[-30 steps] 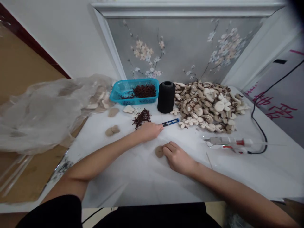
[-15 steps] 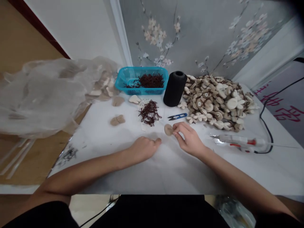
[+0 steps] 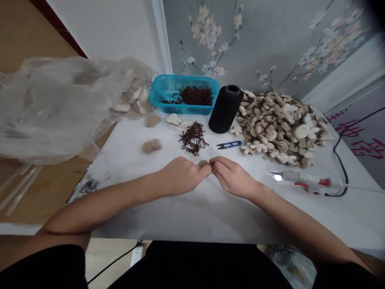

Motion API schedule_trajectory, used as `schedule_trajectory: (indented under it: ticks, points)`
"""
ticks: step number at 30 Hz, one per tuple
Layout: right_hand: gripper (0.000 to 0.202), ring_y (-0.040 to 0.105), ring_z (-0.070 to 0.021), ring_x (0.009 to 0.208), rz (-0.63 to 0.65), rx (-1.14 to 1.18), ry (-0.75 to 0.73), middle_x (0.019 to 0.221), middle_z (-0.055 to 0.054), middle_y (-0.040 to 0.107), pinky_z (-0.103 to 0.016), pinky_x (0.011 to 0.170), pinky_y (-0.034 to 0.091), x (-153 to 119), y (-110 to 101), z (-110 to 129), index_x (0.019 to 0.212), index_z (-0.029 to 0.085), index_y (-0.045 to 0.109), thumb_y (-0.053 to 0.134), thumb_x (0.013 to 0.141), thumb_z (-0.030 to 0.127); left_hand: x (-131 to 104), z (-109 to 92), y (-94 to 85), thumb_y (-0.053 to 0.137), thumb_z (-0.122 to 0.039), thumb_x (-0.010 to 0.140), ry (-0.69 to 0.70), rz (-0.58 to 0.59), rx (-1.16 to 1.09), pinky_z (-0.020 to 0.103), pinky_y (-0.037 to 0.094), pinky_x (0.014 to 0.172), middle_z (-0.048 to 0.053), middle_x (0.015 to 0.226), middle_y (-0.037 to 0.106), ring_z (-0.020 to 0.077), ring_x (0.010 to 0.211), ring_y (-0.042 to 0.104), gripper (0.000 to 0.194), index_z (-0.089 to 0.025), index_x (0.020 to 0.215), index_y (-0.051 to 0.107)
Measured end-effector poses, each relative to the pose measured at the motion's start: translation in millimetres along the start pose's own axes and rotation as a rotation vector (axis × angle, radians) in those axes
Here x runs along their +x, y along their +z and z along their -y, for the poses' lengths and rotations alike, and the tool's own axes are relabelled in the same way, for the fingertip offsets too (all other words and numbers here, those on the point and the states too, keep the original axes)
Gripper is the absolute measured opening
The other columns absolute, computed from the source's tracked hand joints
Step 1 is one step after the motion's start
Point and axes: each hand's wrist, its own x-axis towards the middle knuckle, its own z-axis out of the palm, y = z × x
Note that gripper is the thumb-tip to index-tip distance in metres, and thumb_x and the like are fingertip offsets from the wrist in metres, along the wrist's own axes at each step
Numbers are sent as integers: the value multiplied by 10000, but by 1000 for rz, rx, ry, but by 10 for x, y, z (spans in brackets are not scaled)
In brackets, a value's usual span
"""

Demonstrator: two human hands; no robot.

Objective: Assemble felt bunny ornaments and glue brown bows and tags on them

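A small beige felt-like piece (image 3: 203,163) shows partly between my two hands above the near middle of the white table. My left hand (image 3: 187,176) is closed, with the thumb pressed against this piece. My right hand (image 3: 236,178) meets it from the other side, its fingertips pinched together at the piece's edge. Most of the piece is hidden by the fingers. Just beyond my hands lies a heap of dark red knotted cord loops (image 3: 194,137). Blue-handled thread snips (image 3: 229,145) rest to the right of the heap.
Behind stand a blue basket (image 3: 186,109) of cord loops and a black thread cone (image 3: 226,108). A large pile of beige and white pieces (image 3: 276,126) fills the back right. A glue gun (image 3: 313,179) lies right; a plastic bag (image 3: 60,108) left. Beige pieces (image 3: 152,145) lie nearby.
My left hand has moved right and closed on the beige piece. The right hand has drawn it slightly left, so the hands now meet. The camera view has shifted a little.
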Motion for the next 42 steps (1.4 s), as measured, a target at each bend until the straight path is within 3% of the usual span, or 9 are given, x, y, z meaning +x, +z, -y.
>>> schedule_trajectory:
  ticks: [5, 9, 12, 15, 20, 26, 35, 39, 42]
  points:
    - [110, 574, -175, 845, -44, 136, -37, 929, -91, 585, -319, 725, 502, 68, -42, -3, 867, 193, 477, 393, 904, 131, 295, 368, -92, 354, -253, 910, -63, -7, -228, 233, 346, 521, 7, 592, 598, 112, 502, 512, 271, -164, 870, 607]
    - [98, 586, -163, 890, -153, 254, -9, 940, -66, 594, -315, 766, 493, 91, -44, -56, 849, 211, 461, 440, 882, 122, 425, 534, 53, 353, -258, 912, -66, 54, -515, 197, 384, 588, -2, 705, 633, 93, 603, 552, 282, -161, 838, 607]
    - [87, 596, -159, 875, -225, 282, 58, 926, -52, 603, -320, 771, 484, 99, -20, -99, 822, 217, 459, 467, 880, 153, 308, 441, 254, 369, -221, 884, -75, 116, -385, 213, 355, 511, 11, 593, 591, 104, 509, 509, 271, -140, 776, 604]
    - [95, 596, -151, 838, -234, 295, 118, 916, -48, 601, -307, 748, 480, 107, 17, -123, 801, 212, 456, 471, 881, 164, 69, 230, 369, 331, -195, 892, 27, 40, -121, 235, 301, 440, 4, 483, 528, 119, 414, 451, 295, -152, 809, 611]
    - [111, 588, -159, 853, -166, 269, 62, 926, -64, 591, -311, 752, 484, 130, 42, -99, 813, 209, 454, 427, 880, 125, -73, 92, 191, 296, -177, 905, 143, -156, 10, 227, 299, 426, -14, 466, 511, 114, 394, 431, 295, -170, 873, 589]
    - [104, 591, -170, 842, -111, 226, -1, 936, -75, 603, -316, 732, 496, 150, -19, -109, 843, 210, 465, 409, 894, 139, 297, 418, -29, 334, -252, 894, -57, -41, -316, 217, 341, 515, -1, 583, 563, 92, 491, 463, 292, -161, 831, 605]
    - [74, 601, -146, 872, -233, 473, 58, 916, -53, 616, -312, 773, 488, 76, 35, -202, 811, 200, 495, 525, 865, 159, 376, 475, 272, 417, -339, 878, -240, 51, -1019, 192, 360, 543, -15, 635, 528, 87, 591, 462, 301, -129, 748, 588]
    - [91, 595, -132, 815, -292, 664, 209, 914, -60, 614, -286, 707, 485, 83, 103, -181, 798, 187, 499, 545, 867, 224, 233, 306, 361, 396, -331, 888, -322, -26, -965, 198, 358, 514, -18, 607, 524, 84, 540, 461, 300, -136, 742, 571]
    - [135, 580, -110, 746, -320, 793, 325, 911, -54, 606, -253, 646, 478, 106, 161, -135, 795, 183, 484, 551, 865, 277, 93, 149, 413, 342, -296, 920, -288, -117, -665, 203, 366, 501, -26, 547, 531, 84, 473, 469, 310, -144, 808, 589]
